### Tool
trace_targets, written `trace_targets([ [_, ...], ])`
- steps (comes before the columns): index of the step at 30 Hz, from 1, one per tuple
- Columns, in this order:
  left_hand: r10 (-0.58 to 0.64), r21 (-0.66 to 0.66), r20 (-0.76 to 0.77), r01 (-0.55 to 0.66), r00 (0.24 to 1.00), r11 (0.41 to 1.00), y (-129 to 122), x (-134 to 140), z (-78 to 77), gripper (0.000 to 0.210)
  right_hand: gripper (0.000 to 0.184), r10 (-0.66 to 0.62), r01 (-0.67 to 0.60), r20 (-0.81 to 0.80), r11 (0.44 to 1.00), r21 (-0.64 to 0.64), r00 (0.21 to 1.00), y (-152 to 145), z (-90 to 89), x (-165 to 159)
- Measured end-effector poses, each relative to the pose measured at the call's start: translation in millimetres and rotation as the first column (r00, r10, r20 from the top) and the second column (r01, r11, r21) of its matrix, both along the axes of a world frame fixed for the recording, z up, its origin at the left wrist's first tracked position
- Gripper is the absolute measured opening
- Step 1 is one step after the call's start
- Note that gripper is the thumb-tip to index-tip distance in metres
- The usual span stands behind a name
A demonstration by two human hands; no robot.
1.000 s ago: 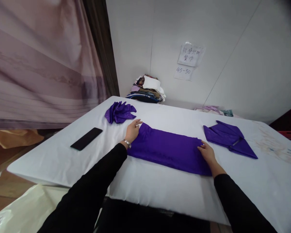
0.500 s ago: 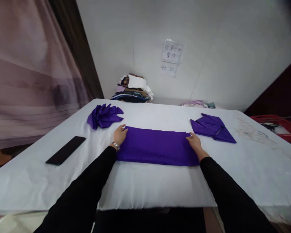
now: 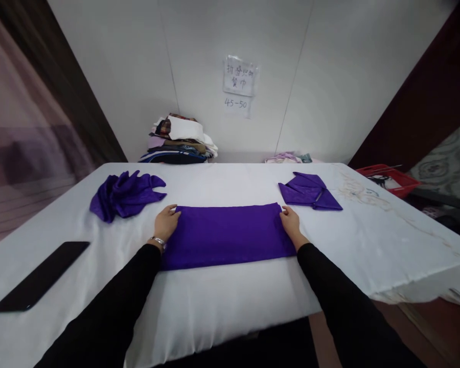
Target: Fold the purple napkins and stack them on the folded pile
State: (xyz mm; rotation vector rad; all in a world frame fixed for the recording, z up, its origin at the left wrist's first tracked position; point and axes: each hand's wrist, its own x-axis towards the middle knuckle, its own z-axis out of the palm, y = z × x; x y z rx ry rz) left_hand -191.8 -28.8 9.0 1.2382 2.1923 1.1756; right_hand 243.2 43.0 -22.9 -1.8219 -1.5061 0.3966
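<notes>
A purple cloth napkin (image 3: 230, 235), folded into a wide flat rectangle, lies on the white tablecloth (image 3: 233, 301). My left hand (image 3: 167, 223) pinches its far left corner between thumb and fingers; a metal bracelet circles that wrist. At the far right corner, my right hand (image 3: 291, 223) pinches the cloth in the same way. Beyond my left hand sits a crumpled purple napkin (image 3: 126, 197) with pointed folds. Past my right hand lies another purple napkin (image 3: 308, 191), folded flat into an angular shape.
A dark flat phone-like slab (image 3: 40, 276) lies at the left. Stacked clothes (image 3: 180, 140) and more cloth (image 3: 287, 157) stand behind the table's far edge. A red basket (image 3: 391, 179) is at the right. Handwritten paper signs (image 3: 238, 79) hang on the wall.
The view has turned to the right, so things on the table appear further left. Both hands stay at the far corners of the folded napkin, which keeps its shape.
</notes>
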Motion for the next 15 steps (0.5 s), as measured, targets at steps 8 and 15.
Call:
trace_targets([
  [8,0.016,-0.159,-0.242,-0.056,0.970,0.986,10.9,4.5,-7.8,0.034,0.044,-0.007,0.030,0.215,0.994,-0.101,0.977,-4.0,8.7,-0.2],
  [15,0.056,-0.147,-0.250,-0.095,0.967,0.985,12.3,9.7,-4.2,0.032,0.043,0.010,0.018,0.261,0.994,-0.105,0.965,-2.6,8.8,-0.7],
])
